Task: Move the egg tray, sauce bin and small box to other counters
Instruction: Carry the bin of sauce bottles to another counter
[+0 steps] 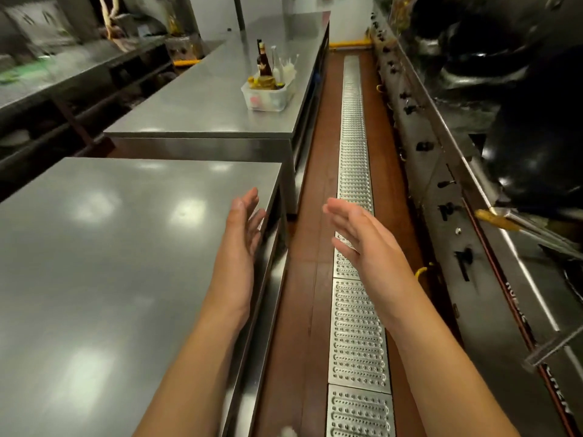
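The sauce bin, a translucent plastic tub holding several bottles, stands on the far steel counter near its right edge. My left hand is stretched forward over the right edge of the near steel counter, fingers apart, palm facing right, holding nothing. My right hand reaches forward over the aisle, fingers apart, palm facing left, also holding nothing. Both hands are well short of the bin. No egg tray or small box shows.
A narrow aisle with a red-brown floor and a perforated metal drain grate runs ahead. A stove line with knobs and dark woks fills the right side. Another counter with shelves stands at far left.
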Tool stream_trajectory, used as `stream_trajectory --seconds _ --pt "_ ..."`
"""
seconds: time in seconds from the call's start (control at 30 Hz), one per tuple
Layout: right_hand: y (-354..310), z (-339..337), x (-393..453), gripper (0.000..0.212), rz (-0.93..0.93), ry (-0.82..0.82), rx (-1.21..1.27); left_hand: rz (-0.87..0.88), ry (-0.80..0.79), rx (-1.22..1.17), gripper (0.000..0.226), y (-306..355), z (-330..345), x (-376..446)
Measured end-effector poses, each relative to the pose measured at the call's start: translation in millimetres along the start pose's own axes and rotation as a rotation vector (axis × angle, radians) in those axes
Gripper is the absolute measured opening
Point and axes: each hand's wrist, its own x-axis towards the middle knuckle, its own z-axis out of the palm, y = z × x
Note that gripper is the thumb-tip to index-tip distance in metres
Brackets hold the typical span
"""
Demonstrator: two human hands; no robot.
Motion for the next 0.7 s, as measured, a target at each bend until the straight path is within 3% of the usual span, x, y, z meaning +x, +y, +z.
stream_trajectory --seconds 0.13,0.7 --pt "1.0 -2.0 65.4 0.037 0.008 0.008 0.017 0.000 -0.023 0.012 0.072 -6.1 14.4 62.4" --pt "-25.2 8.5 306.8 0.035 -0.008 0.097 -0.018 -0.031 -0.157 -0.036 0.078 -0.9 46.1 321.1"
